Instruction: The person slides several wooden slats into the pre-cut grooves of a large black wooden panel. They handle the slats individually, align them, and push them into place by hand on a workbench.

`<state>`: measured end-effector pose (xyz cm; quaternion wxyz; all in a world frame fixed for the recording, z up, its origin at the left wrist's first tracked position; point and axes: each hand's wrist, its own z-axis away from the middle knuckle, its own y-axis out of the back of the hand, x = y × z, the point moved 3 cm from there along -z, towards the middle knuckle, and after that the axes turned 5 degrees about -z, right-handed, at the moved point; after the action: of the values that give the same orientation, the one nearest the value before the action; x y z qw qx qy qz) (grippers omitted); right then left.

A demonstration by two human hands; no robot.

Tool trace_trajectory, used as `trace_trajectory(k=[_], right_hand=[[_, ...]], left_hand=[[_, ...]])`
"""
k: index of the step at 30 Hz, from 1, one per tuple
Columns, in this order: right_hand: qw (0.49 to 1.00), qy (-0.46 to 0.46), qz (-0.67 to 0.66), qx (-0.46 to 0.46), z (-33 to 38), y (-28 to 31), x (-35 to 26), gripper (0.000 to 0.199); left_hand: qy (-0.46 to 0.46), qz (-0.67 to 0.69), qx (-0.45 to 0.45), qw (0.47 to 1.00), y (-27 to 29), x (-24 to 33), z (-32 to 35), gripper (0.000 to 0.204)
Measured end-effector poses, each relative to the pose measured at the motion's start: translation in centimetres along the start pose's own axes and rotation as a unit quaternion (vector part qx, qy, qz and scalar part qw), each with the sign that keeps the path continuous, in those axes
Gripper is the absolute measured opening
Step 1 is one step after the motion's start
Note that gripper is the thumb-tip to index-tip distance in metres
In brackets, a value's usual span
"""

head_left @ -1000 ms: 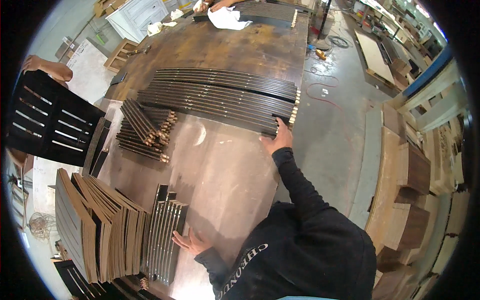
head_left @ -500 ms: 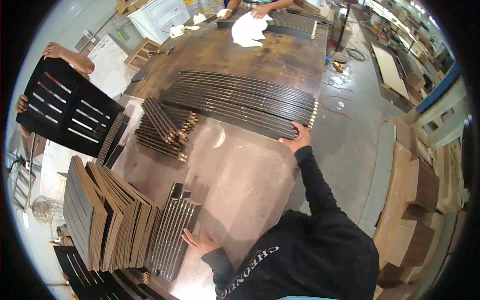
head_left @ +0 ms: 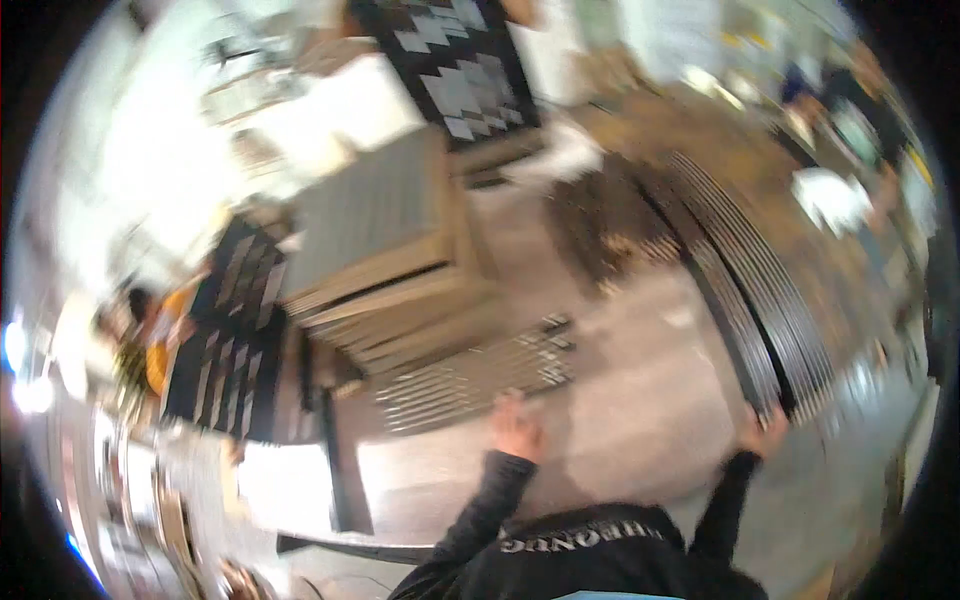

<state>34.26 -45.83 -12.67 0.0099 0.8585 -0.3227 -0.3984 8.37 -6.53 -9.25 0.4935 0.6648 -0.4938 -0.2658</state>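
My left hand (head_left: 518,430) is at the near edge of a flat row of dark slats (head_left: 470,382), its blurred fingers stretched toward them. Whether it touches them is unclear. To the right, my right hand (head_left: 765,432) is closed around the near end of a group of long dark slats (head_left: 722,315). A second group of long slats (head_left: 775,290) lies beside it, across a dark gap. Beyond the bare tabletop in front of me is a crossed pile of shorter dark slats (head_left: 600,220) with light ends. Motion blurs the whole view.
A tall stack of brown-edged panels (head_left: 375,235) stands left of centre. Slotted black panels are held up by people at the far side (head_left: 460,75) and the left (head_left: 230,340). White cloth (head_left: 832,200) lies near another person at far right. The table (head_left: 640,400) is brown.
My view has swung left, so the table appears turned. A gap now shows between two groups of long slats by my right hand. My left hand appears closer to the flat slat row.
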Motion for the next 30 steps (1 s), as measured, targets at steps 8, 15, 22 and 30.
trace_trajectory(k=[8, 15, 22, 30], right_hand=[[0.999, -0.018, 0.021, 0.017, 1.2, -1.3, 10.4, 0.044], [0.995, -0.042, 0.086, -0.038, -0.7, 0.6, 5.9, 0.032], [0.983, -0.106, 0.071, -0.131, -1.5, 1.2, 1.0, 0.027], [0.988, -0.124, 0.028, -0.085, -1.9, -4.1, 12.9, 0.031]], left_hand=[[0.05, 0.06, 0.026, 0.997, 0.5, 0.4, 0.6, 0.031], [0.061, 0.072, -0.004, 0.996, 0.6, 1.1, 0.2, 0.029], [0.06, 0.08, 0.007, 0.995, 0.8, 0.7, 0.3, 0.029], [0.064, 0.08, -0.045, 0.994, 2.0, 0.6, 0.3, 0.029]])
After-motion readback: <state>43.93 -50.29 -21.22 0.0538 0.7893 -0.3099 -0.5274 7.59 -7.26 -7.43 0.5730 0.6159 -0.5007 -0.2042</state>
